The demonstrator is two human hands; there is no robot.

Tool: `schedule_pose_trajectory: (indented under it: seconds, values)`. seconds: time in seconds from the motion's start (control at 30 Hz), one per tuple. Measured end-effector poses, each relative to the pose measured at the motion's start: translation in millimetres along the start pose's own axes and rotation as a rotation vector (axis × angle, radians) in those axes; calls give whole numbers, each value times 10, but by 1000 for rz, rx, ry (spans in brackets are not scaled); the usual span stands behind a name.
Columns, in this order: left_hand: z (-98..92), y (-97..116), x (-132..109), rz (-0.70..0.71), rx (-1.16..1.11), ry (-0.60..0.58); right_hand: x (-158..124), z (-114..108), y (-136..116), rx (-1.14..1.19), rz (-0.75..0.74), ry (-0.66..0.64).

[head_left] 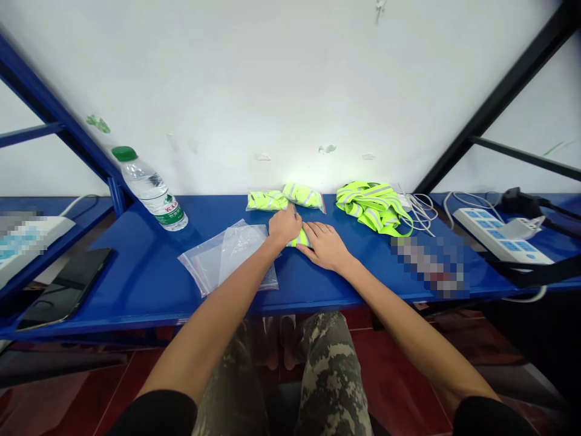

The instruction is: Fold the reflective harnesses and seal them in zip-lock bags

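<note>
Between my two hands, on the blue table [149, 284], lies a folded reflective strap [300, 239], neon yellow with grey stripes and mostly covered. My left hand [285, 225] is closed on its left end, fingers curled under. From the right, my right hand [324, 243] holds the strap, fingers over the top and thumb along the near side. Just behind, two clear bags with folded yellow straps [303, 195] lie side by side near the wall. Several flat clear zip bags [240, 251] are spread to the left, partly under my left forearm.
A loose pile of yellow reflective straps [372, 206] lies at the back right, beside a white cable [422, 212]. A water bottle [154, 192] stands at the left. A phone [68, 287] lies near the left edge. At the far right is a power strip [502, 236].
</note>
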State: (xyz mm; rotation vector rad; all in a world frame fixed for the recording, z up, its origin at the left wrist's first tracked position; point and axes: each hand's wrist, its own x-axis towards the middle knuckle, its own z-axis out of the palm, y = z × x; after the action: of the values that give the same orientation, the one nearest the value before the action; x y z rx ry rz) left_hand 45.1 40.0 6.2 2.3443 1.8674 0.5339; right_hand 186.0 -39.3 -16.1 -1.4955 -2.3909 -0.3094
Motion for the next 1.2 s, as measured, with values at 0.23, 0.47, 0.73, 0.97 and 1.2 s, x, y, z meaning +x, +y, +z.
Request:
schedule_pose_trajectory:
  seconds: [0.23,0.47,0.73,0.97,1.2]
  values:
    - [-27,-2,-90,45,-90,157,211,35,58,102,23,-23]
    - [3,-4,-146,-62,-161,266,330,109,46,13,19,-83]
    - [-103,11,-189,-37,-130,233,288,108,5,-3,35,-80]
    - [-728,-497,-628,325,-53,-95,280,133,-6,7,94,-43]
    - [-896,-859,-872,332,-135,-551,332,175,30,-15,137,-38]
